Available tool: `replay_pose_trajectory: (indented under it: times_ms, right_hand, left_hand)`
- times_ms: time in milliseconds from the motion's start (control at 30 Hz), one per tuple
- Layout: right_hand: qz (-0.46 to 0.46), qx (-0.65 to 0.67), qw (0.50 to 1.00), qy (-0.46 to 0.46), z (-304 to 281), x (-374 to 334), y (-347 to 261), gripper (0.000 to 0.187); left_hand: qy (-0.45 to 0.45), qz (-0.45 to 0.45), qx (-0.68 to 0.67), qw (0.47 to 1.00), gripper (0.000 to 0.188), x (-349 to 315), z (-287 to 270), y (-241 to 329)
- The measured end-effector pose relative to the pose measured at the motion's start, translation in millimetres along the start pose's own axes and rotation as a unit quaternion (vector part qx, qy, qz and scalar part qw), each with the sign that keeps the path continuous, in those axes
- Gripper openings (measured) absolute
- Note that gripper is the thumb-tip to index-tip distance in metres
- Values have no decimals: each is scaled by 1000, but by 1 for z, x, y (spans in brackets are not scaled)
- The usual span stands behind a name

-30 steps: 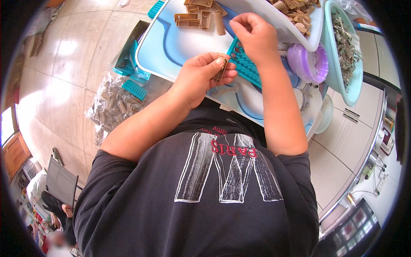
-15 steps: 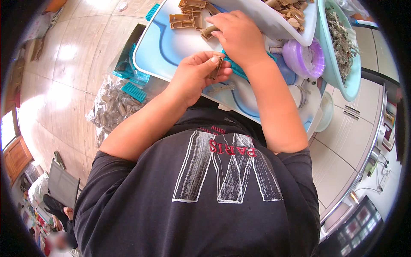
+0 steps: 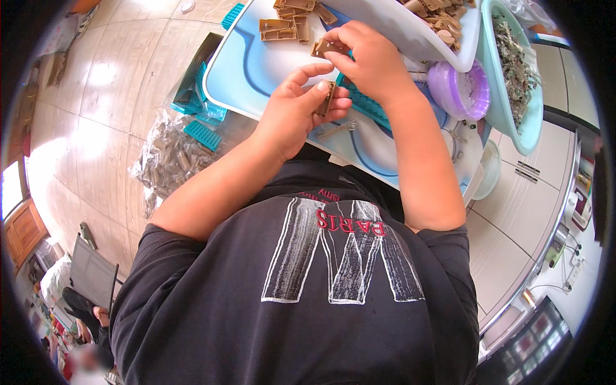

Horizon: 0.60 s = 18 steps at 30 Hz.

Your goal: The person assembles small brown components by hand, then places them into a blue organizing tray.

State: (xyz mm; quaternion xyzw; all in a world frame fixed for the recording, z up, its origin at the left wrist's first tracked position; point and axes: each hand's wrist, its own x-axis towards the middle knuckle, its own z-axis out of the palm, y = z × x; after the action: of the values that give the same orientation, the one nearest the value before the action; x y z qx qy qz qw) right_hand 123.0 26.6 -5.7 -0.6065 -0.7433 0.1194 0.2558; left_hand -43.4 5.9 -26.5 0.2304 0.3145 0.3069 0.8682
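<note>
Between the thumb and fingers of my left hand [image 3: 289, 112] sits a small brown plastic housing [image 3: 326, 101], held upright over the near side of a blue-and-white tabletop [image 3: 250, 77]. My right hand [image 3: 378, 67], slightly farther off and to the right, pinches a second brown housing [image 3: 330, 47] by its end. Beyond it, several loose brown housings [image 3: 278, 29] lie in a cluster on the tabletop. Under my right wrist is a teal perforated tray [image 3: 364, 102], partly covered by the hand. Thin metal pieces [image 3: 337, 130] rest near the front edge.
A white bin [image 3: 465, 59] of brown parts stands at the far right, beside a purple bowl [image 3: 443, 90] and a pale green basin [image 3: 527, 131] full of small dark parts. Left on the floor are teal trays [image 3: 203, 136] and a clear bag [image 3: 163, 157] of brown parts.
My right hand has drawn the second housing away from the cluster and a little toward the left hand, turning it. The left hand keeps its housing in nearly the same place, its forefinger more extended.
</note>
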Motion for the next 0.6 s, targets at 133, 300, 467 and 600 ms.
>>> replay_pose_trajectory:
  times_ms: [133,300,467,600]
  right_hand:
    - [-3,11,1000,-25,-2,-4,4,19]
    - [66,134,989,-6,-4,-6,0,24]
    - [103,278,943,151,-15,-21,-5,24]
    - [165,200,937,236,-45,-79,-4,26]
  left_hand:
    - [1,15,-16,1000,35,0,-2,1]
    - [7,17,-30,999,38,0,-2,-2]
    - [31,18,-23,999,33,0,-2,-2]
    - [-5,-4,-6,1000,26,-3,-7,-4]
